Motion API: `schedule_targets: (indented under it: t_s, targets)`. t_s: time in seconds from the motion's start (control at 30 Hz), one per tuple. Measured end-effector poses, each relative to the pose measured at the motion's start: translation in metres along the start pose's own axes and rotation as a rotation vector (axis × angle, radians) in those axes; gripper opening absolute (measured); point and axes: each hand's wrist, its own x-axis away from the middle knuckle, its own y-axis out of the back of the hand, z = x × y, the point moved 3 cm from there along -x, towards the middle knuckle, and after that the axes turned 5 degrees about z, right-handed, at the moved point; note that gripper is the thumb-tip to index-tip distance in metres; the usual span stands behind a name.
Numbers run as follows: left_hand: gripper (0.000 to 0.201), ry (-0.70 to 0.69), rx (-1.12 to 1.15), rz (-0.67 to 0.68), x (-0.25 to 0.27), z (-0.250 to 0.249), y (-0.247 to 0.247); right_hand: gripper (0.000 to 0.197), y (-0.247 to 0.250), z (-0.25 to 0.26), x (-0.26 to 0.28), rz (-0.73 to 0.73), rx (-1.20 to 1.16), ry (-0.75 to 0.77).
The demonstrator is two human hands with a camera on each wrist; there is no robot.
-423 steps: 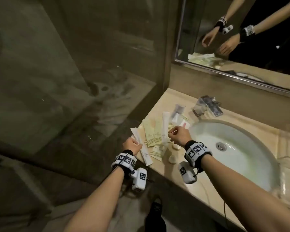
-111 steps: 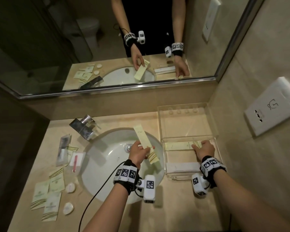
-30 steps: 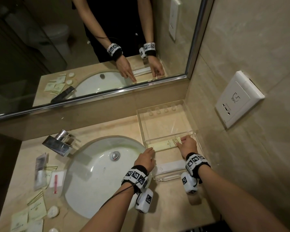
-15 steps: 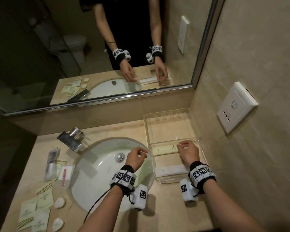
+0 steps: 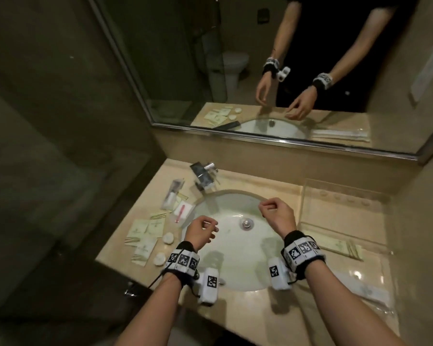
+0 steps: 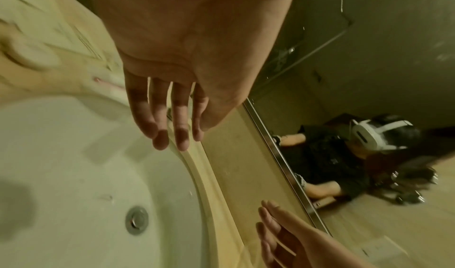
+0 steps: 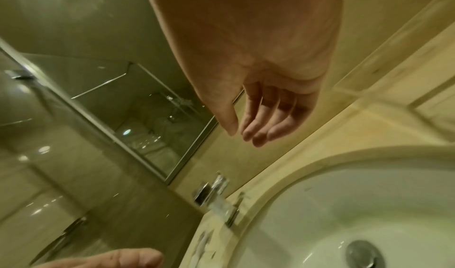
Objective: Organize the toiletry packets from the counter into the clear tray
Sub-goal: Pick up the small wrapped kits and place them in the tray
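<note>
- Left hand point(image 5: 200, 231) over near-left part of sink basin point(image 5: 235, 258), fingers loosely curled, relaxed, nothing held; left wrist view confirms empty palm point(image 6: 187, 44).
- Right hand point(image 5: 278, 216) over far-right part of basin, fingers loosely bent, nothing in it; right wrist view shows empty palm point(image 7: 258, 58).
- Marker bands and small white cameras on both wrists.
- Near-left corner of counter point(image 5: 248, 328): 2 round white soaps point(image 5: 159, 258), 1 by the front edge, 1 just behind it beside the basin rim.
- Left of soaps: pale green square packets point(image 5: 143, 248) lying flat, overlapping, roughly 4, exact count hard to tell.
- Further back on left side: clear packet with red-handled item point(image 5: 181, 213), then clear packet with white item point(image 5: 171, 194), both flat, close to basin rim.
- Right end of counter: clear tray point(image 5: 310, 203), against right wall, divided into near and far compartments.
- Near compartment: 1 long white packet point(image 5: 363, 288) by front wall, 1 long pale green packet point(image 5: 340, 247) just before the divider, both lying crosswise.
- Far compartment: no packet seen, 4 small round bumps along back wall.
- Drain plug point(image 5: 246, 224) at basin centre, between the 2 hands.
- Chrome faucet point(image 5: 204, 176) at back-left of basin.
- Mirror point(image 5: 260, 71) above back edge, reflecting both arms, counter, toilet.
</note>
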Motion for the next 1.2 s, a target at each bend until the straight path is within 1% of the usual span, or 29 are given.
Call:
schedule_targets:
  t_s: [0.1,0.23,0.33,0.47,0.57,0.63,0.7,0.8,0.9,0.97,1.03,1.1,1.2]
  targets:
    - [0.009,0.040,0.038,-0.087,0.014,0.020,0.039,0.004,-0.045,0.017,-0.002,0.103,0.034,0.032]
    - [0.008,0.100,0.086,-0.178,0.030,0.051,0.084,0.003,-0.101,0.033,0.002,0.216,0.076,0.061]
    - [0.010,0.149,0.136,-0.239,0.034,0.073,0.115,0.002,-0.138,0.044,0.005,0.270,0.105,0.087]
    - [0.011,0.195,0.180,-0.270,0.026,0.101,0.152,0.010,-0.187,0.051,0.003,0.324,0.142,0.080]
    - [0.010,0.232,0.193,-0.276,0.013,0.116,0.174,0.005,-0.220,0.053,-0.004,0.337,0.187,0.057]
    - [0.009,0.229,0.187,-0.258,0.000,0.120,0.186,0.004,-0.239,0.053,-0.010,0.335,0.207,0.027]
    - [0.010,0.219,0.165,-0.226,-0.016,0.122,0.198,0.015,-0.255,0.052,-0.019,0.317,0.245,-0.020]
    - [0.011,0.194,0.104,-0.196,-0.042,0.118,0.210,0.037,-0.272,0.047,-0.033,0.282,0.308,-0.104]
    - [0.016,0.166,0.022,-0.191,-0.078,0.111,0.219,0.057,-0.288,0.035,-0.049,0.230,0.325,-0.251]
    - [0.021,0.142,-0.040,-0.180,-0.102,0.106,0.220,0.067,-0.298,0.027,-0.056,0.207,0.297,-0.353]
    - [0.027,0.113,-0.128,-0.166,-0.124,0.101,0.219,0.074,-0.306,0.018,-0.063,0.191,0.249,-0.432]
    - [0.035,0.093,-0.186,-0.149,-0.144,0.097,0.215,0.078,-0.314,0.010,-0.070,0.171,0.219,-0.479]
    - [0.048,0.038,-0.277,-0.126,-0.166,0.091,0.205,0.078,-0.320,0.003,-0.076,0.151,0.218,-0.519]
